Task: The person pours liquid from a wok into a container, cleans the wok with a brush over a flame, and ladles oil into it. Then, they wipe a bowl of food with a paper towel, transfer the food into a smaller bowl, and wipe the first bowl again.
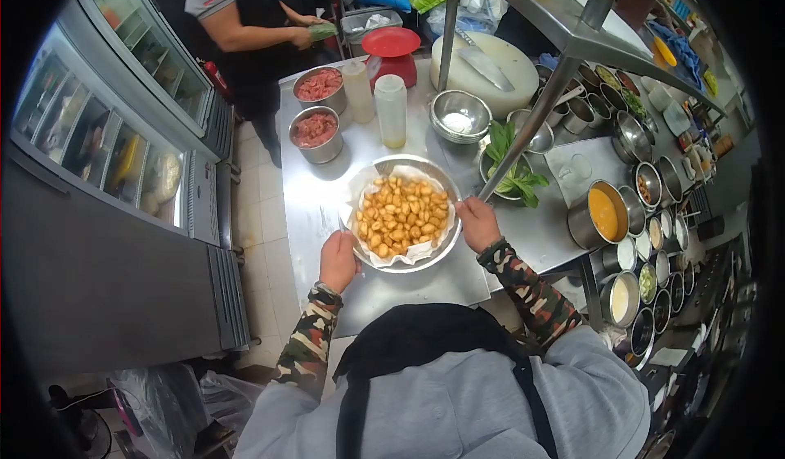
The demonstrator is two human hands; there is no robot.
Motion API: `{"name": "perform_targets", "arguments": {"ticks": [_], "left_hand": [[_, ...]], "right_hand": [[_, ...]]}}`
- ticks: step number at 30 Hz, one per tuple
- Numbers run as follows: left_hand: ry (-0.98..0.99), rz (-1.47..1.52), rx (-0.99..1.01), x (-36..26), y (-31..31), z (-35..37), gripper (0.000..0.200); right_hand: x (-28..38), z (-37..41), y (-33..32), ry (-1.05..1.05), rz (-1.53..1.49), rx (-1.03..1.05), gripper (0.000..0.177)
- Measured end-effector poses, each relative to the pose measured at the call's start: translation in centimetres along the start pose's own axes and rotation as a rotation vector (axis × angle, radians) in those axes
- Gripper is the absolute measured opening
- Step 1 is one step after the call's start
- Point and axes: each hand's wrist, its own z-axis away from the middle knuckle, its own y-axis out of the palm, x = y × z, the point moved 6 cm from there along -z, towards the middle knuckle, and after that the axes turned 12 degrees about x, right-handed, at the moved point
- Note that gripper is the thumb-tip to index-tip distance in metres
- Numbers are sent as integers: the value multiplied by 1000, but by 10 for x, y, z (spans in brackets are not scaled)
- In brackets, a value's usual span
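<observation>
A wide metal bowl point(431, 261) lined with white paper point(357, 187) is in front of me, over the steel table. It is full of small golden-brown fried pieces point(401, 218). My left hand point(338, 261) is closed on the bowl's near-left rim, thumb toward the paper. On the opposite side my right hand point(477, 224) grips the right rim, fingers partly hidden beneath it. Beyond the bowl stand a clear squeeze bottle point(391, 111) and two metal pots of raw meat, the nearer pot point(317, 148) just past the bowl's far left.
A bowl of green leaves point(513, 168) and stacked metal bowls point(460, 117) stand right of the bowl. A steel shelf post point(536, 123) slants close to my right hand. Farther back are a red scale point(391, 43) and a knife point(484, 65) on a round board. Another person point(245, 33) stands at far left.
</observation>
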Motion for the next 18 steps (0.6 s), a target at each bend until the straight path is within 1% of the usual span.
{"name": "perform_targets", "arguments": {"ticks": [1,2,3,4,5,7,8,10,12,14,15,17,18], "left_hand": [[45,-28,-29,-10,0,4,29],[42,-30,-28,-18,1,9,29],[153,-58,-50,-35,1,14,29],[262,-86,-71,-47,0,17,29],[258,-87,-67,-45,-2,12,29],[36,-42,36,-18,-3,-3,29],[-23,-34,39,-1,-4,-9,29],[-8,9,25,2,-4,-19,29],[-31,54,5,2,-4,-12,29],[56,-12,2,-14,-6,-8,27],[51,-12,1,-22,-5,-2,27],[245,-107,-51,-48,-5,14,27],[216,-93,-40,-45,-5,13,25]], "right_hand": [[12,3,-6,1,0,-1,30],[26,6,-13,-82,-62,-31,29],[40,8,-20,-166,-123,-63,28],[48,10,-26,-144,-90,-41,27],[44,7,-24,-140,-92,-43,27],[15,-3,-10,-28,25,-27,28],[-4,-9,1,-31,134,-32,28],[-14,-19,5,-37,101,-42,28],[-10,-12,9,-15,60,-25,29],[7,-9,-1,-82,-36,-40,29],[21,-5,-7,-78,-37,-37,29],[48,8,-18,-190,-163,-55,29],[41,7,-16,-175,-142,-53,27]]}}
